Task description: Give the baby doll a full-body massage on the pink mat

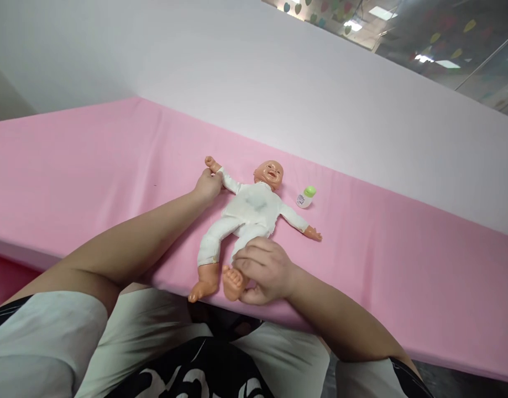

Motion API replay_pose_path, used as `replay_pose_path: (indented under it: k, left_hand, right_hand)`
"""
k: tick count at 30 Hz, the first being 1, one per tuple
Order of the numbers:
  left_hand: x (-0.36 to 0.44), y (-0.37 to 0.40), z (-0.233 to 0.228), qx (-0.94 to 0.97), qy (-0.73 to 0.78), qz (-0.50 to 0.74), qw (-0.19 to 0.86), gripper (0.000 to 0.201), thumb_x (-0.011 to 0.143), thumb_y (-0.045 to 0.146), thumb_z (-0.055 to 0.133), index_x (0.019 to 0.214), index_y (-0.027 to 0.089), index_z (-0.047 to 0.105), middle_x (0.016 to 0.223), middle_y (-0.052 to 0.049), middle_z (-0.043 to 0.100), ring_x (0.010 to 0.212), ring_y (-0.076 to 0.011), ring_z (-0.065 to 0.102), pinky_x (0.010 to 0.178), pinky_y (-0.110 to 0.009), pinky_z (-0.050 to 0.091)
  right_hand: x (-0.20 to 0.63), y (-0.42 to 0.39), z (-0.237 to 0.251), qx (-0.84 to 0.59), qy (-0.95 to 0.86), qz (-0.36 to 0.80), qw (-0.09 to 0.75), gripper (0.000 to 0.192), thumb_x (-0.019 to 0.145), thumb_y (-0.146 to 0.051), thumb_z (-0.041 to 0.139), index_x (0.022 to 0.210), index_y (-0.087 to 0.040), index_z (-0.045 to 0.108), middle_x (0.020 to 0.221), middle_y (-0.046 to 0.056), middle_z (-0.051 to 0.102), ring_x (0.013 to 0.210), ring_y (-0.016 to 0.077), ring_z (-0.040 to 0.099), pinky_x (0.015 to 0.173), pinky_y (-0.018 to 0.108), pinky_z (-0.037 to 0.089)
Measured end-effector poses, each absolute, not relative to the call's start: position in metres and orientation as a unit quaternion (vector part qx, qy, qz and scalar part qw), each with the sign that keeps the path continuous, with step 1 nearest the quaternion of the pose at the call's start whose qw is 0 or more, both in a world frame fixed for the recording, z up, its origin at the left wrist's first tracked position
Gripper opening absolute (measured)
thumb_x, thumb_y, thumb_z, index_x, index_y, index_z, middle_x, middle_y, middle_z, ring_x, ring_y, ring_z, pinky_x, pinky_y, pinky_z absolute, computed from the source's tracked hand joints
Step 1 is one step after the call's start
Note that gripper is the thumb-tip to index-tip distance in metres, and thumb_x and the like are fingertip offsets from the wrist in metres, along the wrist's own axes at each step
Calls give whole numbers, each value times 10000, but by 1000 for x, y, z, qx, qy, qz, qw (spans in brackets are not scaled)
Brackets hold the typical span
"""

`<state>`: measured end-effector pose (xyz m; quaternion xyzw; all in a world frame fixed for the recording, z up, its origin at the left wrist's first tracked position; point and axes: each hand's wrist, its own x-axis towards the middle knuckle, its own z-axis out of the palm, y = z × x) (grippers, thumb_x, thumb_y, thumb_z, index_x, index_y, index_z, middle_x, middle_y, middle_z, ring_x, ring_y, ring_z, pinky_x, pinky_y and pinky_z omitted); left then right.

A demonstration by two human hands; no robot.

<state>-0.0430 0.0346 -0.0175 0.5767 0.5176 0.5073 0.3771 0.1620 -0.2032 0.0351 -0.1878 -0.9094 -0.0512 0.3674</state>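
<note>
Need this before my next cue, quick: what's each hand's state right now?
Left hand: closed, holding the doll by one arm.
Right hand: closed, holding the doll by one leg, at the foot.

The shirt (pixel 223 354) is black in front, printed with bold, curving white shapes (letters or a drawing, hard to tell, as the view cuts them off). Its short, loose sleeves, the left sleeve (pixel 46 337) and the right sleeve (pixel 364 378), are pale grey-white with black patches. Off-white bottoms (pixel 148 331), softly creased, cover both thighs.
</note>
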Motion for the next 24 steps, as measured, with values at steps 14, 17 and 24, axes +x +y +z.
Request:
replay_pose_path:
  k: [14, 17, 24]
  left_hand:
    - [-35, 13, 0, 517, 434, 542, 501, 681, 933, 293, 592, 1578, 240, 380, 1368, -149, 660, 1157, -260, 714, 1002, -456, 593]
    - [-31, -5, 2, 702, 352, 482, 389, 818, 965, 412, 564, 1696, 267, 226, 1629, -134, 493, 1405, -304, 574, 1154, -509, 494]
    - [-28, -22, 11, 916, 277, 253, 142, 707, 1031, 495, 469, 1667, 197, 389, 1754, -104, 316, 1643, -342, 228, 1351, -540, 171]
  right_hand:
    - [153, -209, 33, -143, -919, -71, 361, 223, 917, -310, 664, 1109, -197, 645, 1087, 79, 778, 942, 207, 707, 874, 365, 614]
    - [160, -206, 38, -194, -871, -123, 434, 302, 909, -339, 720, 1172, -223, 628, 1199, 113, 759, 1041, 249, 719, 909, 421, 631]
    - [186, -164, 31, -376, -809, -131, 433, 255, 945, -283, 706, 1194, -273, 652, 1352, 127, 702, 1264, 329, 663, 1062, 576, 571]
